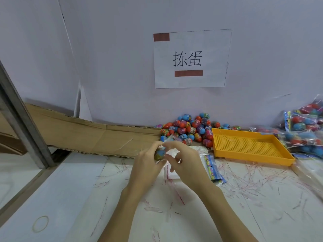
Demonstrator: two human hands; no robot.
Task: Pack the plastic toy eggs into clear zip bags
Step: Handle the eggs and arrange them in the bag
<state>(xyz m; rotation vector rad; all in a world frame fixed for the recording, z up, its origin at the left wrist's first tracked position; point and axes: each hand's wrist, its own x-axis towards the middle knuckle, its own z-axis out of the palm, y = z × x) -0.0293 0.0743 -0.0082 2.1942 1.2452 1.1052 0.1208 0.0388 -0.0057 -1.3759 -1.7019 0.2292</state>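
Nearest to me on the white table (70,198) I note one rubber band (40,223), lying alone at the near left, and many thin red-edged plastic strips (248,180) scattered over the surface; too many to count.

Two bare forearms reach in from the bottom edge and meet mid-table. The left hand (148,165) curls round one toy egg (160,154), blue with a printed wrap, fingers closed over it. The right hand (185,163) pinches a clear bag (172,138) at the egg's top, thumb and forefinger together, remaining fingers bent beneath. I cannot tell whether the egg is already inside the bag.

Just right of the hands lies one small stack of flat empty bags (214,169) with blue printed headers.

Beyond, one yellow perforated tray (248,145), holding nothing. Left of it, against the wall, one heap of loose eggs (190,130), several dozen, uncounted. At far right, a blurred pile of filled bags (304,130); number unclear. One flattened cardboard sheet (90,133) lies far left. One paper sign (191,58) hangs on the wall.
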